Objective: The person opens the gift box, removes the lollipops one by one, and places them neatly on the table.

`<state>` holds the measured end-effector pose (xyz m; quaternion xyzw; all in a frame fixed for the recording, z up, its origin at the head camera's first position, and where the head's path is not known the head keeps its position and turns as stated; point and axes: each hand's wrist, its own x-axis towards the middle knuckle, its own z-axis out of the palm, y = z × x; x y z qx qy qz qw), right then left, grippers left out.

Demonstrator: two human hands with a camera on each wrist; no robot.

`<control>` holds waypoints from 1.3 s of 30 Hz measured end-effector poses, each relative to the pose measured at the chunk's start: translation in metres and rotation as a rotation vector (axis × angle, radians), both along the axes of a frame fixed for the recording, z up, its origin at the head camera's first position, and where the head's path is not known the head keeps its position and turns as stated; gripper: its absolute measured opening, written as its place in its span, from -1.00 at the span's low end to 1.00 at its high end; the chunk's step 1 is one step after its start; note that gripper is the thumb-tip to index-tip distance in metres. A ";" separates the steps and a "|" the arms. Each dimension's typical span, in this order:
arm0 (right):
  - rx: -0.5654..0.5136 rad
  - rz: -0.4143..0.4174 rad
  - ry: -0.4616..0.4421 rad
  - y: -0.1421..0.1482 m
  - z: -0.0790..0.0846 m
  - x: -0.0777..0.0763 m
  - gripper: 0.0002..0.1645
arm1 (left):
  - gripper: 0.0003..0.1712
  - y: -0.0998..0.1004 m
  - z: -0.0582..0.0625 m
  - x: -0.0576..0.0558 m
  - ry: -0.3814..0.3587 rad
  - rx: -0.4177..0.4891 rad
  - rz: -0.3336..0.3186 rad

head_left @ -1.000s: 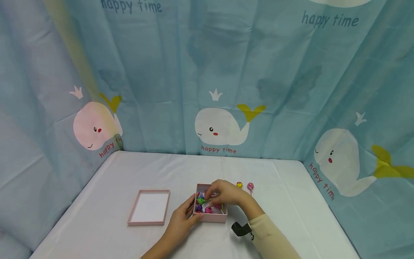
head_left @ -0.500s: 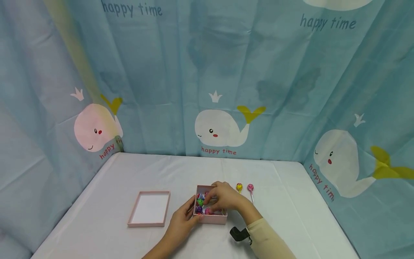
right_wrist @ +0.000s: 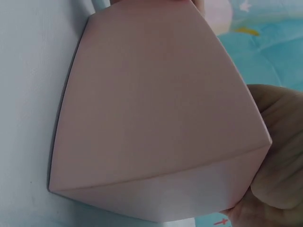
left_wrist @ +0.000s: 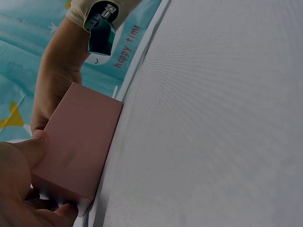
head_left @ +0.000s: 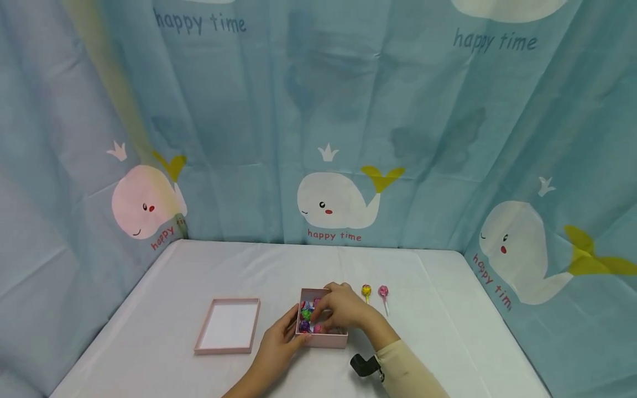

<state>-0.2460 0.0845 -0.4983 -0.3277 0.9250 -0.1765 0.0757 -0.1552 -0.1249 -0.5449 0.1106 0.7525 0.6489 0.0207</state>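
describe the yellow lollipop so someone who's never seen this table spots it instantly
On the white-covered table, find the open pink box that the left hand holds. To its right, past the right hand, lies the yellow lollipop, set apart by its yellow head from the pink lollipop beside it.

Blue curtain (head_left: 338,110) behind white table (head_left: 423,309)

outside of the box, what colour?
Plain dusty pink on the box; right wrist view shows it best, close up.
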 end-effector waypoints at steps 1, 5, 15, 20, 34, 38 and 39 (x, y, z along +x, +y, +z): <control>0.004 -0.006 0.000 0.000 0.000 0.000 -0.74 | 0.02 0.000 0.000 0.000 0.000 0.001 0.000; 0.014 -0.040 -0.020 -0.002 0.000 0.003 -0.74 | 0.03 0.000 -0.001 0.000 -0.001 0.000 0.002; 0.023 -0.048 0.016 -0.003 -0.004 0.005 -0.75 | 0.03 0.000 -0.004 0.000 -0.008 0.011 0.020; -0.006 -0.040 0.032 -0.003 -0.005 0.003 -0.77 | 0.04 0.001 -0.004 0.000 -0.014 0.019 0.017; -0.237 -0.103 -0.006 0.000 -0.011 0.003 -0.79 | 0.04 0.001 -0.004 -0.001 0.003 -0.008 0.019; -0.315 -0.130 -0.010 0.001 -0.012 0.004 -0.79 | 0.05 0.001 -0.003 0.000 0.000 0.015 0.021; -0.332 -0.134 -0.012 0.001 -0.011 0.004 -0.79 | 0.06 0.001 -0.003 0.000 0.001 0.018 0.020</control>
